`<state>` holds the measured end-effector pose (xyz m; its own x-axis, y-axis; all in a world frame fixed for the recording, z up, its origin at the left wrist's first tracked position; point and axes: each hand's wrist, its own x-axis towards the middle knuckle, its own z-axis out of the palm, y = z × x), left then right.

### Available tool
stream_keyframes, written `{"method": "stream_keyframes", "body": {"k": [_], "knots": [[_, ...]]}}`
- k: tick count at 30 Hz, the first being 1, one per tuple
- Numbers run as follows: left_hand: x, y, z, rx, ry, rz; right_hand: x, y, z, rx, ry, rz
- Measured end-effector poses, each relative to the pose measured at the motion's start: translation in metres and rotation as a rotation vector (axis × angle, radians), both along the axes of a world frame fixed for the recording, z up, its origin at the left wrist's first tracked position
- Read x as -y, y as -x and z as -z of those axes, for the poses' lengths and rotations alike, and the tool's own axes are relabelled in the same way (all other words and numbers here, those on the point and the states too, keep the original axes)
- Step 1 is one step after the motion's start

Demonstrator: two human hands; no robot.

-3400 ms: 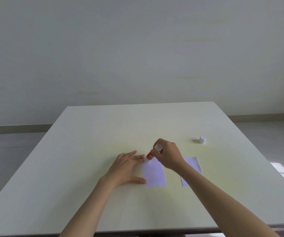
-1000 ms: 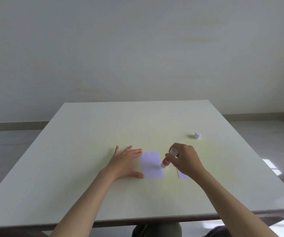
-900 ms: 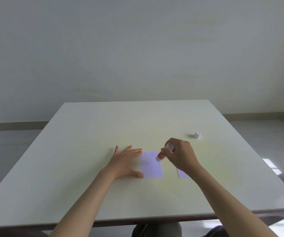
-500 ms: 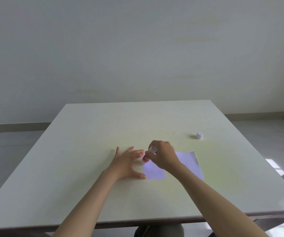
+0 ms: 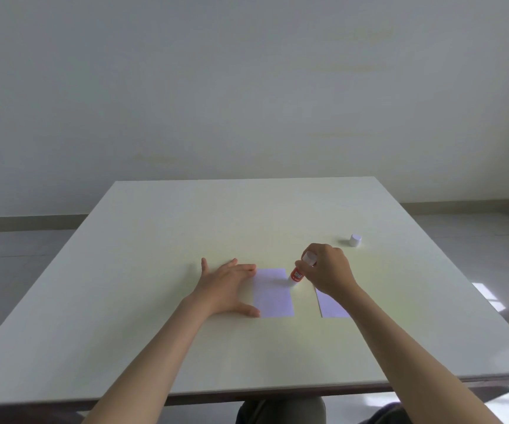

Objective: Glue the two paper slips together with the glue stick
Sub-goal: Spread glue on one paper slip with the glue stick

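Note:
Two pale lilac paper slips lie side by side on the white table [image 5: 155, 270]. My left hand [image 5: 225, 289] rests flat with spread fingers, its fingertips and thumb on the left edge of the left slip [image 5: 273, 293]. My right hand [image 5: 328, 272] grips a red-and-white glue stick [image 5: 299, 272], tilted, with its tip down at the right edge of the left slip. The right slip [image 5: 331, 306] lies partly hidden under my right wrist.
The glue stick's white cap [image 5: 355, 240] stands alone on the table to the far right of my right hand. The table's front edge [image 5: 247, 396] runs near my body, and a wall stands behind the far edge.
My right hand has swept the glue stick from the left slip's upper left corner across to its right edge. My left hand has stayed flat on the slip's left side.

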<state>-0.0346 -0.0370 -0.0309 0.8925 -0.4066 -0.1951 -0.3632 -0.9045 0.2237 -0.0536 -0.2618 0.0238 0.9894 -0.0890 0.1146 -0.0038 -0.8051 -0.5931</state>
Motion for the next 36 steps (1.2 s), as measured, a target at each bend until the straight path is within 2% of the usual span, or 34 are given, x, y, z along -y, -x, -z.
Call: {"method": "stream_keyframes", "body": {"k": [6,10,18,36], "knots": [[0.001,0.0,-0.004,-0.021,-0.019,0.0,-0.015,-0.001,-0.005,0.084,-0.035,-0.026],[0.002,0.002,-0.005,-0.02,-0.022,-0.004,-0.025,0.002,0.003,0.068,0.039,-0.082],[0.002,0.0,-0.001,-0.001,-0.022,-0.018,-0.022,0.028,0.018,0.175,0.124,-0.143],[0.003,-0.002,-0.002,-0.02,-0.059,-0.002,-0.015,0.06,0.009,0.172,0.183,-0.281]]}}
